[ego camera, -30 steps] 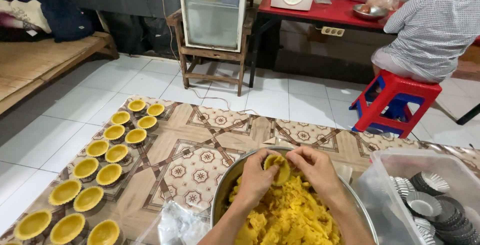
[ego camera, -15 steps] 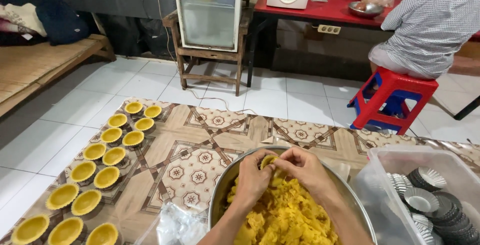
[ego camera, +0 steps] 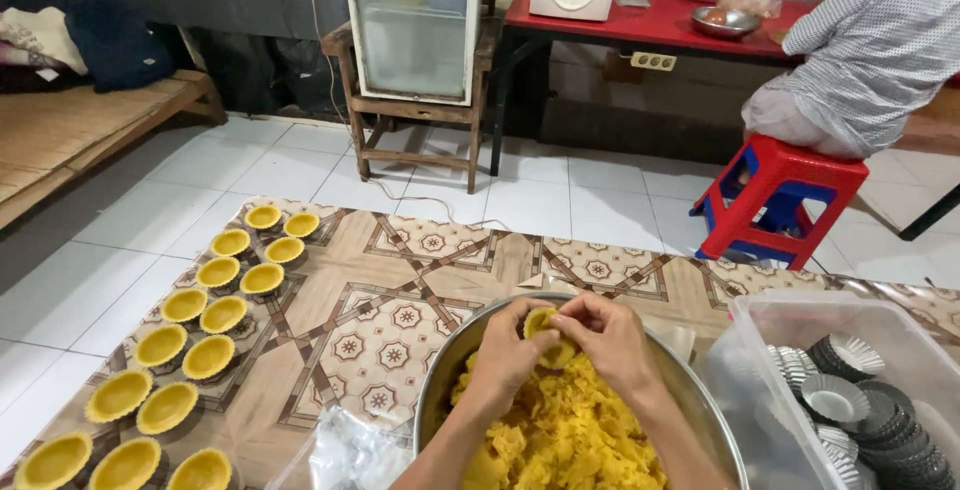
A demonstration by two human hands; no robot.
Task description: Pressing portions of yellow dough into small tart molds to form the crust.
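Head view: looks down at two hands over a metal bowl (ego camera: pixel 445 375) of yellow dough (ego camera: pixel 570 440), on a patterned mat (ego camera: pixel 390 295) on the floor.
Left hand (ego camera: pixel 510 355): fingers curled about a small dough-lined tart tin (ego camera: pixel 548 335), holding it from the left.
Right hand (ego camera: pixel 608 335): fingers bent, tips pinching and pressing dough at the tin's rim from the right.
Tin position: between both hands, just above the dough, near the bowl's far edge.
Change from half a second ago: hands stay on the same piece over the bowl; grip looks tighter, fingertips closer together; a second ago the hands were wider apart, with more of the piece showing.
Filled shells (ego camera: pixel 205 315): two rows of yellow-lined tins on the mat at left, unmoved.
Tub (ego camera: pixel 790 315): clear plastic, just right of the bowl, holding stacks of empty fluted tins (ego camera: pixel 845 355).
Bag (ego camera: pixel 345 455): clear plastic, touching the bowl's near left side.
Background: glass-door cooler (ego camera: pixel 415 20) on a wooden stand, red table (ego camera: pixel 650 25), a person in a checked shirt (ego camera: pixel 880 45) on a red stool (ego camera: pixel 785 195).
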